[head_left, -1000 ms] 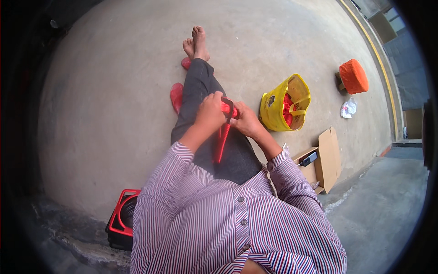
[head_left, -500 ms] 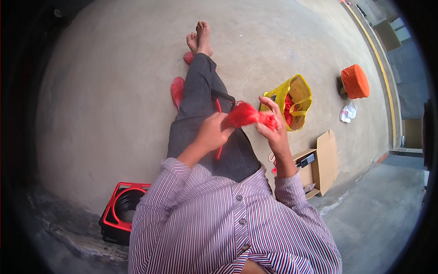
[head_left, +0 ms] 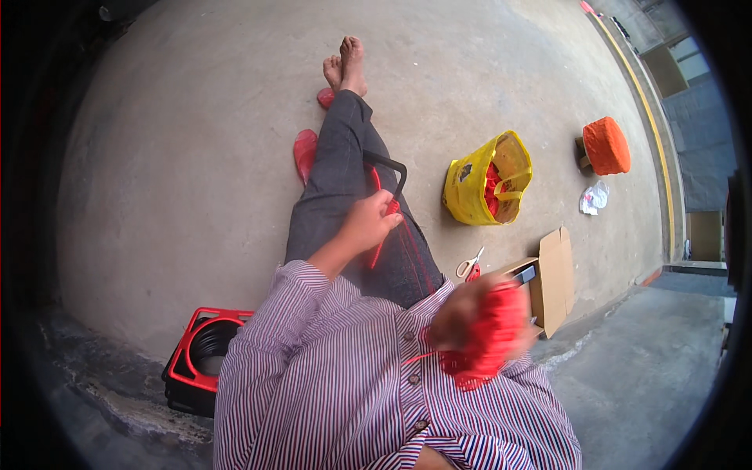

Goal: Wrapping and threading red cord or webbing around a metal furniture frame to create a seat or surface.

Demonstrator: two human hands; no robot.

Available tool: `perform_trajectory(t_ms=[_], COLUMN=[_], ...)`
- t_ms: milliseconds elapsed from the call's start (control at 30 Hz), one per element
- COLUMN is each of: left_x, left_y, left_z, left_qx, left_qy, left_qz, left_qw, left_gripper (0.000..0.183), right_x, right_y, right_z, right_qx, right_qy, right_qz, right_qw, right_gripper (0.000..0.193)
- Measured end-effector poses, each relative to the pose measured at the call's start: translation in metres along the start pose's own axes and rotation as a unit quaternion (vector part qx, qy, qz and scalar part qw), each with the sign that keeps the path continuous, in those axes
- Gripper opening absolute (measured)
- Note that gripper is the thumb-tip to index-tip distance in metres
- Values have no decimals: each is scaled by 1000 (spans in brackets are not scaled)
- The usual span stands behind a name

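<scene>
Red cord (head_left: 385, 235) runs taut from the left hand (head_left: 368, 223), pinched shut on it over the person's lap, beside a black handle-like frame (head_left: 392, 171) on the thigh. Half a second ago both hands met above the knee; now they are wide apart, the right hand (head_left: 462, 317) drawn back close to the chest and closed on a blurred red bundle (head_left: 489, 333). That pull suggests a length being drawn out. A yellow bag (head_left: 470, 188), scissors (head_left: 470, 266) and a cardboard box (head_left: 552, 278) lie to the right on the concrete.
</scene>
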State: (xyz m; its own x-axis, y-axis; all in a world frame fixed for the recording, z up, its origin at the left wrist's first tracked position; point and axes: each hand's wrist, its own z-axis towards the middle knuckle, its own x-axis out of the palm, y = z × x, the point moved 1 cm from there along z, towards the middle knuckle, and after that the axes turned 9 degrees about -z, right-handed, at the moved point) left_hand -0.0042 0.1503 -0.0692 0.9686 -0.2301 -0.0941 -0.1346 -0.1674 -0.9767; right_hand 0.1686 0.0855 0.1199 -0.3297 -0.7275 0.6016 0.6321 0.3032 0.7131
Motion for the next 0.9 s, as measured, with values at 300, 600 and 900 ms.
perform_trajectory(t_ms=[300, 600, 900], left_x=[-11, -19, -24], left_y=[-67, 2, -79], left_z=[14, 57, 23], left_qx=[67, 96, -146], left_qy=[-149, -190, -29], left_qz=[-235, 99, -427], left_qw=[958, 972, 892], left_gripper=[21, 21, 16], right_x=[-56, -161, -135], right_y=[44, -85, -71], right_z=[35, 34, 23], right_qx=[44, 234, 9], right_qy=[-99, -239, -210], right_qz=[-718, -635, -734], right_qw=[688, 696, 646], right_gripper=[19, 27, 42])
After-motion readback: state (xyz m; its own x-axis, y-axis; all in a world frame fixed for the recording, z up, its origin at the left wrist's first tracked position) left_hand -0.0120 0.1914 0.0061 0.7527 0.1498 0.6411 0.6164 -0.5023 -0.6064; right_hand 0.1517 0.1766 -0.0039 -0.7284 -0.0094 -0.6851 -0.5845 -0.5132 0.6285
